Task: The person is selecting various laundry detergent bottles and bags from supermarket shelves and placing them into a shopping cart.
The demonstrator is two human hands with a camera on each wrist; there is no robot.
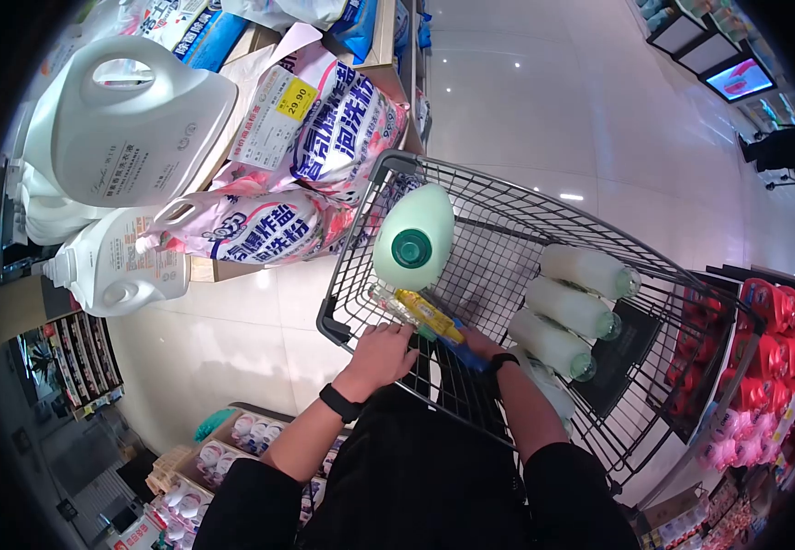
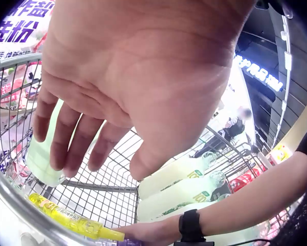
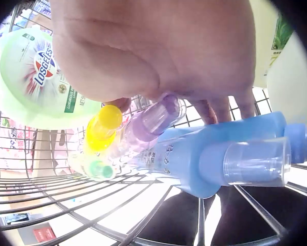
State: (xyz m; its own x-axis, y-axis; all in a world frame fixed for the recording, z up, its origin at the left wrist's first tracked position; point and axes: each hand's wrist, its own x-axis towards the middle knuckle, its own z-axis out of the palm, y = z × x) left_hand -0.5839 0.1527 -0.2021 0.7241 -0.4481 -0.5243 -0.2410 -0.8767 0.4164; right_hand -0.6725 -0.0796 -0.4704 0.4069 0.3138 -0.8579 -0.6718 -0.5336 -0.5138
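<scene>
My left hand (image 1: 384, 353) hangs over the cart's near rim (image 2: 28, 218), palm down, its fingers loosely extended and holding nothing. Inside the cart, my right hand (image 1: 482, 344) lies against a row of slim bottles. In the right wrist view its palm (image 3: 164, 46) is beside a purple-capped bottle (image 3: 146, 123) and over a blue bottle (image 3: 194, 154); its fingertips are partly hidden behind them, so a grip cannot be made out. Next to these lie a yellow bottle (image 3: 99, 130) and a green-capped one (image 3: 99, 170). A pale green jug (image 1: 430, 206) stands at the cart's left end.
Several pale bottles (image 1: 567, 316) lie at the cart's right side. Bagged washing powder (image 1: 342, 119) and white jugs (image 1: 132, 128) fill the shelf at left. Red packages (image 1: 769, 344) are stacked at the right. A person (image 1: 773, 148) is at the far right.
</scene>
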